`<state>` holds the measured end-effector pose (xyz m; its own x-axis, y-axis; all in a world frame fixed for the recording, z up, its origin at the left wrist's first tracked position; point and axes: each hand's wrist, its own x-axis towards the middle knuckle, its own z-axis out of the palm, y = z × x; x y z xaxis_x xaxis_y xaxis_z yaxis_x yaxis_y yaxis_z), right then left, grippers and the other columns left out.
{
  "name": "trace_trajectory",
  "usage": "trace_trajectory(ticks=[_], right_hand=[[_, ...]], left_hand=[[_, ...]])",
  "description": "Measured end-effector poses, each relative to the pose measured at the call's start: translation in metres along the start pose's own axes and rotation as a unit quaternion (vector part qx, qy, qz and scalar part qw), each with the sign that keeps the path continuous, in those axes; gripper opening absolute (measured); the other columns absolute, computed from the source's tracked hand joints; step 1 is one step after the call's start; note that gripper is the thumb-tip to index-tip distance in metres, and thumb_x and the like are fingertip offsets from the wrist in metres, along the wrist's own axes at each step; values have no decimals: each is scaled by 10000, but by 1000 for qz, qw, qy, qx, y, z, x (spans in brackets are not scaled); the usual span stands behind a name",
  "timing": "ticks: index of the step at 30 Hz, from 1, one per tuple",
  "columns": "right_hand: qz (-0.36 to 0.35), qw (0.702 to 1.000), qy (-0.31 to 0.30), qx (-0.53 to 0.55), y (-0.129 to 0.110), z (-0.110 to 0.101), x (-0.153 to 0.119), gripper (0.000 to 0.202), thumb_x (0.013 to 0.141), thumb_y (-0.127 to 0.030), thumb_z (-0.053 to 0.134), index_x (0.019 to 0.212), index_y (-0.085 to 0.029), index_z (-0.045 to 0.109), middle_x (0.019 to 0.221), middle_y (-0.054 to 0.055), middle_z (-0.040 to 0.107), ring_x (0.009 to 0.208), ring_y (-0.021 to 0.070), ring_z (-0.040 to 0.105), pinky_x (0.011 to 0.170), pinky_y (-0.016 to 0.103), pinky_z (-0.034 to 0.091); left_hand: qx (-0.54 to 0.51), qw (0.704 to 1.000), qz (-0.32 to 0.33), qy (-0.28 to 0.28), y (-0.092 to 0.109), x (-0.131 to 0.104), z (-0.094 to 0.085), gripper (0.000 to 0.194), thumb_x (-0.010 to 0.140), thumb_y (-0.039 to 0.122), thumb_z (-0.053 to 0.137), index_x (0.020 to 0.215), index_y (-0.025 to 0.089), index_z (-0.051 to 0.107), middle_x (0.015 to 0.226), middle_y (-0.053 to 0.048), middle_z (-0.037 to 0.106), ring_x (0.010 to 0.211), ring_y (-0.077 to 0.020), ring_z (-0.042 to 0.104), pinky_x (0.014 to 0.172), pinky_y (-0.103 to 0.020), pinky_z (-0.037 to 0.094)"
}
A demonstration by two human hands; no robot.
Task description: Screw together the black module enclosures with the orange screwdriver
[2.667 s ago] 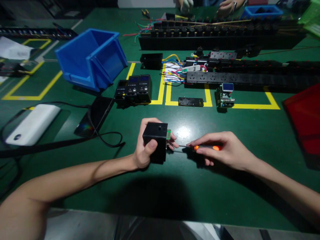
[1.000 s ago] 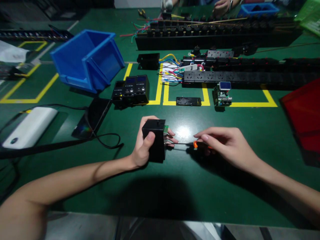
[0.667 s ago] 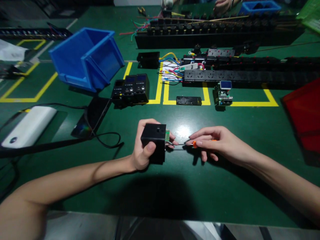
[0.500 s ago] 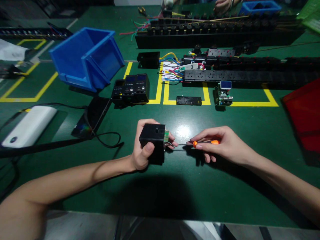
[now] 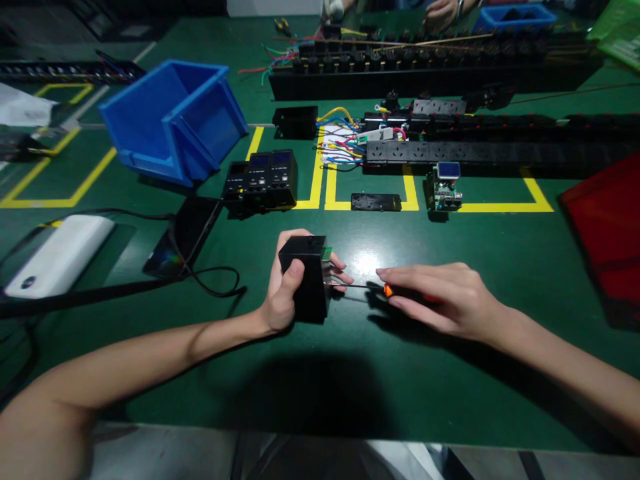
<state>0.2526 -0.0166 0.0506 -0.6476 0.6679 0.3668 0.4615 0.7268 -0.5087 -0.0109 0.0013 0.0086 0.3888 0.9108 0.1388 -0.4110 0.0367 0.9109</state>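
Note:
My left hand [image 5: 284,293] is closed around a black box-shaped housing [image 5: 311,283], its thumb across the near face. A strip of green circuit board [image 5: 327,254] sticks out of the housing's right end. In my right hand [image 5: 445,293] is a screwdriver [image 5: 388,291] with an orange and dark handle, pinched between thumb and fingers. Its thin shaft points left, and the tip reaches the right end of the housing. Exactly what the tip touches is too small to make out. The left fingertips show behind the shaft.
Beyond my hands are a group of black modules [image 5: 263,179], a small black piece [image 5: 376,202] and an upright circuit board [image 5: 447,190]. Long black socket strips [image 5: 450,155] lie farther back. At left stand a blue bin [image 5: 175,123] and a white power bank [image 5: 60,257]. Another person's hand [image 5: 443,13] shows at the top.
The housing has tilted in my left hand, so less of its top and of the green board shows. My right fingers have straightened over the screwdriver handle, covering more of it.

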Motion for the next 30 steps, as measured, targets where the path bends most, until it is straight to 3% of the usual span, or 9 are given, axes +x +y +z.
trace_trajectory(ticks=[2, 5, 8, 11, 16, 21, 24, 26, 30], right_hand=[[140, 986, -39, 76, -4, -1, 6, 247, 982, -280, 571, 1077, -125, 740, 872, 86, 787, 688, 163, 729, 610, 255, 528], [285, 933, -98, 196, -6, -3, 12, 362, 1001, -407, 518, 959, -138, 757, 662, 22, 687, 563, 124, 620, 528, 239, 438], [339, 890, -133, 276, -4, -2, 14, 429, 978, -495, 531, 932, -132, 754, 584, -12, 576, 530, 106, 526, 492, 228, 374], [356, 871, -147, 304, -1, 0, 13, 423, 952, -509, 570, 968, -133, 763, 576, -22, 555, 509, 100, 484, 477, 228, 350], [277, 932, -106, 210, -3, 5, 8, 334, 945, -430, 616, 989, -142, 780, 775, 57, 736, 633, 150, 630, 568, 257, 442], [38, 998, -39, -13, 0, 8, -3, 260, 992, -285, 570, 1139, -135, 722, 762, 67, 729, 588, 142, 622, 536, 273, 413], [-97, 976, -19, -192, 1, 5, -6, 225, 978, -201, 578, 1164, -159, 698, 637, 15, 651, 527, 141, 540, 487, 297, 354], [-147, 959, -14, -244, 1, 3, -7, 241, 961, -148, 586, 1181, -170, 681, 642, 6, 645, 540, 144, 538, 489, 306, 364], [-113, 968, -5, -225, 1, 5, -6, 209, 969, -192, 588, 1155, -183, 684, 634, 6, 646, 539, 141, 553, 489, 302, 373]], left_hand=[[6, 1000, 4, 2, 0, 0, 1, 431, 948, 587, 485, 1204, 270, 341, 1004, -76, 669, 849, -271, 752, 724, -466, 630], [13, 1000, 13, -9, 0, -1, 0, 448, 942, 584, 503, 1203, 257, 342, 1015, -85, 667, 859, -277, 752, 736, -469, 630], [17, 999, 31, -25, -3, -3, -2, 465, 939, 582, 509, 1218, 248, 346, 1026, -98, 671, 867, -290, 753, 740, -478, 632], [16, 998, 46, -43, -5, -5, -4, 445, 948, 559, 509, 1228, 249, 355, 1038, -101, 676, 881, -294, 754, 744, -480, 631], [-5, 998, 41, -49, -7, -4, -5, 452, 935, 555, 534, 1221, 247, 368, 1031, -101, 685, 864, -286, 754, 736, -483, 630], [-15, 1000, 10, -20, -4, -3, -4, 497, 904, 604, 555, 1209, 269, 350, 1005, -84, 681, 846, -289, 758, 739, -486, 631], [-16, 1000, -12, -19, -3, -2, -4, 497, 908, 614, 540, 1211, 271, 346, 1009, -84, 674, 859, -296, 758, 740, -492, 631], [-14, 999, -14, -26, -2, -1, -4, 484, 916, 607, 533, 1208, 269, 347, 1014, -86, 674, 868, -297, 756, 746, -500, 628], [-16, 999, -21, -21, 0, 0, -2, 427, 947, 577, 498, 1204, 273, 344, 1020, -80, 670, 867, -282, 754, 748, -488, 627]])
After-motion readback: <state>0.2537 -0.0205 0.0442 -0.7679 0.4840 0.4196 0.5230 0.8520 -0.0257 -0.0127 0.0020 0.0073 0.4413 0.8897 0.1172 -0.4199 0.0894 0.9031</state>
